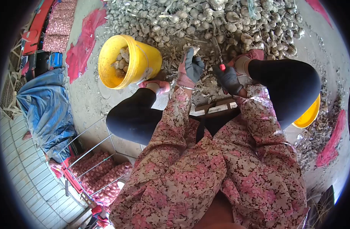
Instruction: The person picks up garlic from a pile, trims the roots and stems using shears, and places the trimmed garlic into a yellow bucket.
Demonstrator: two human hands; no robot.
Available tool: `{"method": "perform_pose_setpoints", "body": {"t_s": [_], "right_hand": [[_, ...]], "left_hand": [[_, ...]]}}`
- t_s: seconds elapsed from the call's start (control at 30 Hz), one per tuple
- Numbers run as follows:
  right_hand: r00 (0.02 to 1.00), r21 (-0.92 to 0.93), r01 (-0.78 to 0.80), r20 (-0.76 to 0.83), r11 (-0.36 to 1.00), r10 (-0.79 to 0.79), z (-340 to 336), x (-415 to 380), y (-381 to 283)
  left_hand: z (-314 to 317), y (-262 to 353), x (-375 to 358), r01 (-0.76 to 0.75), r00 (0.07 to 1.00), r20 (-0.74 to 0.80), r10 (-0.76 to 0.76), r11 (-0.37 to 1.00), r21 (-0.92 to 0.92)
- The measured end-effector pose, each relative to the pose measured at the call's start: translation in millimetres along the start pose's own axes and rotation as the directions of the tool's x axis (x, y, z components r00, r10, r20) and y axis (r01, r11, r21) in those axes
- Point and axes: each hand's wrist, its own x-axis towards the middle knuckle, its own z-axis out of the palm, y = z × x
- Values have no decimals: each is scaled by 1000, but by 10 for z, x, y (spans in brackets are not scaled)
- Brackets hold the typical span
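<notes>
My left hand, in a dark grey glove with a pink cuff, is closed. A pale garlic bulb shows at its fingertips, partly hidden by the glove. My right hand, also gloved in dark grey, is wrapped around a red-handled tool. Its long narrow metal end points away from me towards the garlic heap; the rest of the handle is hidden in my palm. Dry skins and stalk scraps litter the floor beneath both hands.
A yellow bucket with several garlic bulbs in it leans towards the left. Another yellow bucket stands by my right knee. Left are a blue tarp, a metal rack and filled net sacks. Pink netting lies on the floor.
</notes>
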Motion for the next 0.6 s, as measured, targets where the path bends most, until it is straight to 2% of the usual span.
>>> {"method": "perform_pose_setpoints", "body": {"t_s": [0.03,0.07,0.1,0.13,0.17,0.2,0.23,0.27,0.3,0.33,0.37,0.43,0.47,0.5,0.57,0.6], "right_hand": [[1000,-2,5,11,1000,-5,18,-65,0],[947,-148,311,-38,939,-320,37,-128,6],[795,-296,568,-41,768,-605,46,-169,2],[775,-424,592,67,685,-628,16,-214,-61],[775,-422,594,72,685,-628,18,-250,-90],[775,-584,558,113,590,-622,35,-282,-111],[779,-723,506,150,470,-609,55,-312,-132],[835,-736,444,134,511,-533,65,-335,-163],[837,-736,442,133,512,-531,61,-320,-147],[815,-763,456,151,458,-559,54,-314,-133],[796,-788,465,171,405,-581,53,-319,-103],[813,-828,416,154,376,-561,67,-356,-128],[823,-861,376,141,342,-550,86,-377,-158],[829,-863,371,141,343,-542,108,-373,-154],[870,-865,349,156,360,-468,145,-332,-141],[875,-866,345,157,361,-459,161,-306,-116]], "left_hand": [[-23,9,-44,-76,997,18,76,996,35],[-74,58,-102,-62,993,108,54,996,70],[-111,54,-152,-70,993,104,62,995,69],[-162,36,-192,-125,979,173,103,984,126],[-269,-5,-193,-182,960,244,136,967,180],[-404,-66,-63,-316,929,279,245,915,249],[-423,-37,-100,-315,930,276,244,915,252],[-449,10,-134,-433,901,290,322,705,562],[-470,51,-157,-476,862,331,384,389,789],[-454,88,-209,-420,883,302,358,319,849],[-433,79,-248,-413,888,298,351,324,851],[-384,50,-300,-408,853,283,440,221,886],[-337,23,-331,-399,856,232,463,303,865],[-328,12,-334,-391,860,225,457,310,867],[-312,11,-333,-306,836,197,511,138,942],[-309,9,-347,-295,838,182,514,146,944]]}}
